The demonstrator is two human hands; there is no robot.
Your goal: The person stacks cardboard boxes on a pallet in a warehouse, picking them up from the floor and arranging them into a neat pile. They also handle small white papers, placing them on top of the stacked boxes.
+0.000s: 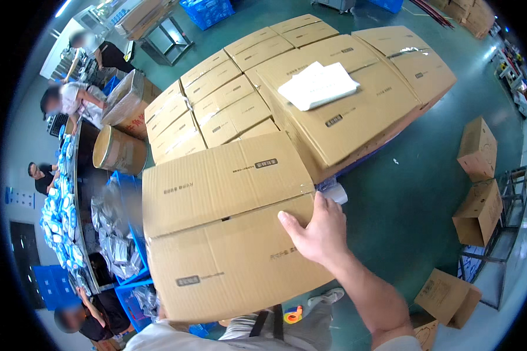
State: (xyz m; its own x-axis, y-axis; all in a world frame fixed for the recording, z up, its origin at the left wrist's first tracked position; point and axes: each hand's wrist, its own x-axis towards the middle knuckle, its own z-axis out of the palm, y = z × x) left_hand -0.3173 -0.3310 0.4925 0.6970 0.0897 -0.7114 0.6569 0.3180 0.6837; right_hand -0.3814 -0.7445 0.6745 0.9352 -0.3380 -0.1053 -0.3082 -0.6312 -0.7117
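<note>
A large closed cardboard box point(228, 225) fills the middle of the view, close in front of my body, its two top flaps meeting in a slanted seam. My right hand point(317, 229) grips its right edge, thumb lying on the top flap and fingers curled over the side. A small white object point(335, 193) sits just past my fingertips, between this box and the stack behind it. My left hand is hidden.
Behind the box stands a stack of sealed cartons point(228, 105) with white papers point(318, 85) on top. Loose boxes point(478, 210) and a metal rack point(509, 234) stand on the green floor at right. At left are blue crates of silvery bags point(116, 240), a cardboard drum point(119, 151) and seated people point(61, 99).
</note>
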